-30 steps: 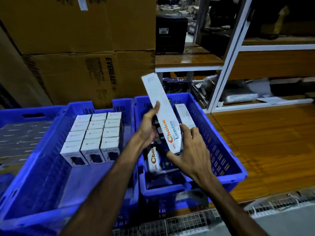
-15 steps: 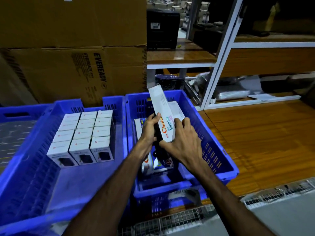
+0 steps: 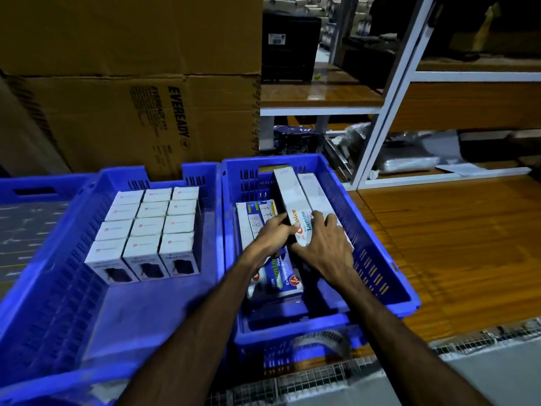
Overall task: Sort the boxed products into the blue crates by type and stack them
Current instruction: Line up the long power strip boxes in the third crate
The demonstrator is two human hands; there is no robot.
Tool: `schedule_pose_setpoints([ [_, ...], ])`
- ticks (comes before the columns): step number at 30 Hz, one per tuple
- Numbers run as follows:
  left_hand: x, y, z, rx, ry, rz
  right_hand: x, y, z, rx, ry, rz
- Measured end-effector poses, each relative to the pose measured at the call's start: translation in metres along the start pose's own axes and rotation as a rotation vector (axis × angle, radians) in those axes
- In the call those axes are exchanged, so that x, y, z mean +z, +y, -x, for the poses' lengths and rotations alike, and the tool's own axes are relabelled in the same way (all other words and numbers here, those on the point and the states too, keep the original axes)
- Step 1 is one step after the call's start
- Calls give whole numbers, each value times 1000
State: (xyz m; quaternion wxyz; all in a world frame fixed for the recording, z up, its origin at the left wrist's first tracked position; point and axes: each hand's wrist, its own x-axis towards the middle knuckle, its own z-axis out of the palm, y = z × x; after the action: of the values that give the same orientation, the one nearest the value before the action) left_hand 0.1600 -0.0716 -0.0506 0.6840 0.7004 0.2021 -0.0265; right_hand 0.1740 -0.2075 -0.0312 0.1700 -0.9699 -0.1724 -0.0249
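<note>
**Settling a long box into the right crate**

Head view: both hands are down inside the right crate [image 3: 377, 230], working one long white box [image 3: 288, 197] printed "Choice Lumino". That box lies lengthwise, its far end pointing at the crate's back wall, pressed up against a second long box [image 3: 314, 197] on its right side. The left hand [image 3: 275, 232] curls its fingers around the box's left edge, gripping it. The right hand [image 3: 328, 244] lies over the near end, thumb hooked at the box's left corner and fingers spread across onto the neighbouring box, so it grasps the same box from the other side. Left of the hands, another box [image 3: 254, 213] with socket drawings lies flat, and under the wrists a blue-printed box [image 3: 278, 278] lies flat too.

Over in the left crate [image 3: 58, 288], small white boxes [image 3: 146, 230] stand upright in a tidy three-wide block toward the far left corner, packed edge to edge. Behind both crates stand brown cartons [image 3: 146, 112], one marked "EVEREADY". To the right runs a white rack [image 3: 389, 112] with wooden shelves, and a wooden floor [image 3: 453, 244] beside the right crate.
</note>
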Motion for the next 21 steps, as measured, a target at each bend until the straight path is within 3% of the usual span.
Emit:
schedule_pose_setpoints([
  [5, -4, -11, 4, 32, 13, -274, 6, 5, -12, 10, -177, 68],
  [10, -12, -14, 5, -6, 160, -479, 11, 7, -14, -27, -181, 233],
  [14, -17, -14, 4, 38, 304, -441, 10, 9, -15, -96, -110, 362],
  [21, -28, -5, 6, 83, 474, -201, 10, 19, -7, -83, -217, 367],
])
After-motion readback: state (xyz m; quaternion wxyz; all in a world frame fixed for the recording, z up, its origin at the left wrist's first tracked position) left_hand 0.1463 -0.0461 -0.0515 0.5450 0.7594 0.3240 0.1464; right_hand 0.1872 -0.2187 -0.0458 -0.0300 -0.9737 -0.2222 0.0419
